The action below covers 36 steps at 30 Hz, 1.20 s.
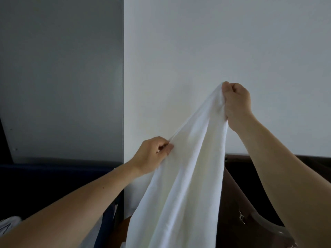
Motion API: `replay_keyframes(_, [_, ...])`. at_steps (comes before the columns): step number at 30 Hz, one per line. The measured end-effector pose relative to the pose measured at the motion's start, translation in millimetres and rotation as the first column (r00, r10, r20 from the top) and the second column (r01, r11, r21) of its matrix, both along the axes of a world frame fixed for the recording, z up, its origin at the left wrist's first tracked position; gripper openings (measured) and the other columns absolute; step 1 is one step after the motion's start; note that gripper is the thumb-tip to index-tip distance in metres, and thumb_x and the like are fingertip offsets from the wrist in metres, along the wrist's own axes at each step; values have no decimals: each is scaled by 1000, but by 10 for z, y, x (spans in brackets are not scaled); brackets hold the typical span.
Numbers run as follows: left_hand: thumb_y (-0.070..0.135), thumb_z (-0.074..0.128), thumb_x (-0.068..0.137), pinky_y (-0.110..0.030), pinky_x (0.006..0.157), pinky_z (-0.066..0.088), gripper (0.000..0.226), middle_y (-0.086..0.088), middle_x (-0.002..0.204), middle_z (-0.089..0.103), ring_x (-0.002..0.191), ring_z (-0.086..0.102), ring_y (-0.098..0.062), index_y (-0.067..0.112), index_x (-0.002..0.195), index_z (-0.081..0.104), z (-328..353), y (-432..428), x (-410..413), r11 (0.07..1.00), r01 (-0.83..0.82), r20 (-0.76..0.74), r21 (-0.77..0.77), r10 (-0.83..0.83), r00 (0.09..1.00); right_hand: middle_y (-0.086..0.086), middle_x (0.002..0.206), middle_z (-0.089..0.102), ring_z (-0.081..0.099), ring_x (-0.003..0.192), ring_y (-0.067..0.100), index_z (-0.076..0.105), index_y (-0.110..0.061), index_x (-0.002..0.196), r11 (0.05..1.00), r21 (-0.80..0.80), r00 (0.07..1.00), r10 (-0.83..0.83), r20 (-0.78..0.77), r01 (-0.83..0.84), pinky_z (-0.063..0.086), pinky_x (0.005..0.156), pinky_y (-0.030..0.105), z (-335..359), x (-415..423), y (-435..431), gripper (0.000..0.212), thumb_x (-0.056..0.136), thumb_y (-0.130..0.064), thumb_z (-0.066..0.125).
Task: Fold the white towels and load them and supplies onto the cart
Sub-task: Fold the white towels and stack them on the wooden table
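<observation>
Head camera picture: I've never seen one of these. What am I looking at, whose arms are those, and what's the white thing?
There is no machine here. The camera sits on a person's head, so the two bare arms are the wearer's own. The right hand grips a bunched end of a white towel, held high; the left hand pinches its edge lower down. The towel hangs unfolded before a white wall beside a grey panel. No table is in view.
</observation>
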<state>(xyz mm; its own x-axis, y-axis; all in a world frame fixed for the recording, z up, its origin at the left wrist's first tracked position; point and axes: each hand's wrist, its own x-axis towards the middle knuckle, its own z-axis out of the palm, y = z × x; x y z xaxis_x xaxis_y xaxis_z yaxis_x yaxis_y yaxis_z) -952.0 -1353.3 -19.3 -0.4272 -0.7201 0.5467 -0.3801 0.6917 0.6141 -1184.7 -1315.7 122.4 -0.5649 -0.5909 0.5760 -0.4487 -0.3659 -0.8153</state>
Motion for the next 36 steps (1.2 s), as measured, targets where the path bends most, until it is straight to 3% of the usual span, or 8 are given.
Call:
replay_keyframes(4, [23, 57, 100, -9, 70, 45, 19, 23, 86, 70, 76, 62, 8, 20, 104, 75, -52, 34, 117, 983, 118, 10, 142, -120, 993, -9, 57, 26, 24, 46, 8, 38, -19, 70, 1000, 11, 998, 6, 62, -6, 22, 43, 21, -26, -34, -36, 34, 98, -34, 51])
replay_keyframes(7, [24, 55, 99, -34, 72, 54, 19, 3, 80, 71, 71, 63, -14, 13, 91, 69, -179, 95, 139, 979, 77, 67, 189, -92, 994, -7, 60, 30, 28, 52, 10, 48, -16, 79, 999, 29, 1000, 24, -6, -24, 24, 40, 18, -110, 23, -74, 25, 98, -33, 51])
replay_keyframes(10, [27, 52, 99, -40, 73, 52, 22, -13, 83, 67, 69, 57, -21, 10, 88, 62, -285, 128, 145, 969, 70, 59, 236, -86, 995, -6, 61, 28, 26, 55, 12, 46, -16, 79, 999, 29, 1000, 28, 11, -29, 26, 49, 25, -129, 38, -84, 26, 98, -34, 50])
replay_keyframes(15, [25, 64, 93, -17, 64, 49, 12, 6, 75, 67, 68, 59, -1, 21, 82, 65, -367, 132, 139, 968, 93, 10, 233, -98, 995, -11, 54, 29, 27, 48, 10, 32, -21, 64, 999, 40, 1000, 6, 23, -7, 24, 42, 20, -123, 1, -74, 41, 98, -35, 50])
replay_keyframes(22, [15, 75, 84, -11, 60, 47, 10, 6, 72, 70, 62, 62, 2, 21, 80, 69, -421, 37, 146, 960, -6, -57, 280, 23, 998, -10, 56, 33, 30, 42, 3, 40, -20, 65, 998, 54, 999, -32, -19, 33, 29, 40, 16, -150, -36, -10, 38, 99, -34, 52])
replay_keyframes(27, [9, 74, 83, -29, 68, 53, 14, -4, 81, 69, 67, 61, -12, 14, 92, 65, -374, -11, 174, 930, 16, -139, 368, 38, 990, -6, 61, 30, 27, 54, 11, 38, -17, 69, 999, 38, 999, -34, -7, 35, 28, 51, 25, -152, -105, 35, 36, 99, -33, 50])
replay_keyframes(30, [10, 69, 88, -28, 70, 52, 19, -5, 85, 69, 70, 61, -12, 16, 105, 64, -380, -31, 187, 902, 48, -75, 430, -17, 997, -4, 62, 25, 22, 56, 12, 28, -21, 66, 999, 33, 999, -38, -4, 38, 24, 52, 27, -168, -126, 49, 41, 99, -32, 50])
replay_keyframes(36, [16, 59, 92, -43, 78, 55, 16, -15, 93, 72, 82, 65, -31, 7, 89, 72, -455, 1, 158, 867, 18, -99, 498, 36, 994, -8, 59, 25, 22, 46, 6, 26, -20, 64, 998, 24, 998, -60, 21, 60, 24, 43, 21, -190, -169, 83, 44, 99, -32, 50])
